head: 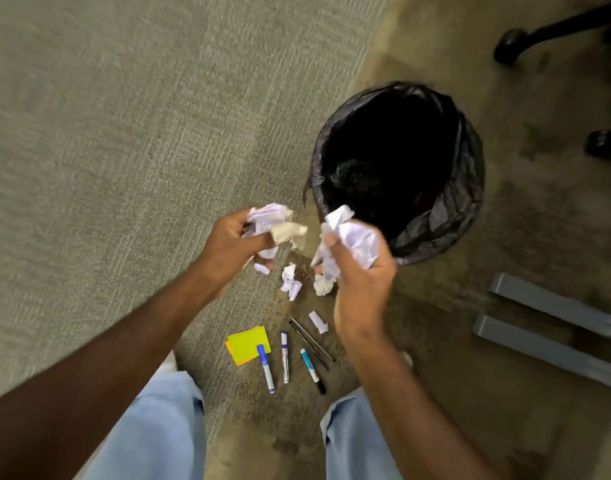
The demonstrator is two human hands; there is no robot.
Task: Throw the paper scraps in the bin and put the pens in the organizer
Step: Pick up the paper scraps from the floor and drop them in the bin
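The left hand (233,242) was closed around a wad of crumpled white paper scraps (274,221), with one small piece showing just under its fingers. The right hand (361,271) gripped a second crumpled bundle of white paper (352,237), held at the near rim of the bin (470,188), which stood just to the far right of both hands. The bin was round, lined with a black plastic bag, and its inside was too dark to read.

On the floor below the hands lay more loose scraps: two crumpled ones (290,282) between the wrists and a small flat strip (318,321) nearer the right forearm. Nearer still lay the pens: a blue-capped marker (266,368) resting partly on a stack of yellow and orange sticky notes (247,342), a white marker (285,356) beside it, a teal-capped marker (309,364), and two thin dark pens (311,342) lying crossed. The person's light blue trouser legs (158,427) framed the near edge. Grey metal legs (553,327) stood at the right, and a black chair caster (510,46) at the far right.
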